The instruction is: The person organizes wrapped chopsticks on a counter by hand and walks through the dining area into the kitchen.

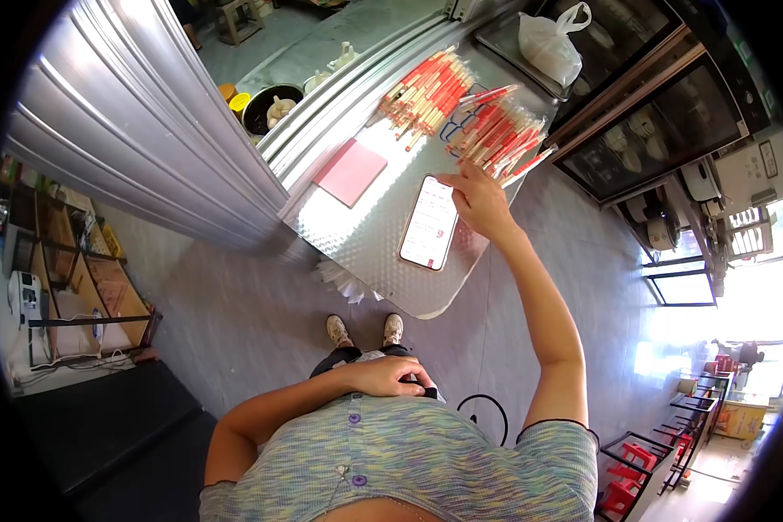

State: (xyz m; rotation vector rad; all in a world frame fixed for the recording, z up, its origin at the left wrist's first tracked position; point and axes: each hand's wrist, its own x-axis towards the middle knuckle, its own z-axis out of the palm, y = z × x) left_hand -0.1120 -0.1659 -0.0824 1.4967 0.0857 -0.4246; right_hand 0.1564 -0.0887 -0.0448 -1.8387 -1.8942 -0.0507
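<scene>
We've got our phone [428, 223] screen-up on the metal table [371, 248], right hand [481, 197] at its top right corner, can't tell if it's pinching anything. Wrapped sticks [498, 135] lie just beyond the phone, pink square [351, 173] to its left. Left hand [386, 376]'s curled at our waist, nearer us than the phone; can't tell its grip.

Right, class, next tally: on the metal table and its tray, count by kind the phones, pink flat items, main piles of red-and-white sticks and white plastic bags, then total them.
Phone: 1
Pink flat item: 1
Stick piles: 2 (left pile, right pile)
White plastic bag: 1
Total: 5
</scene>
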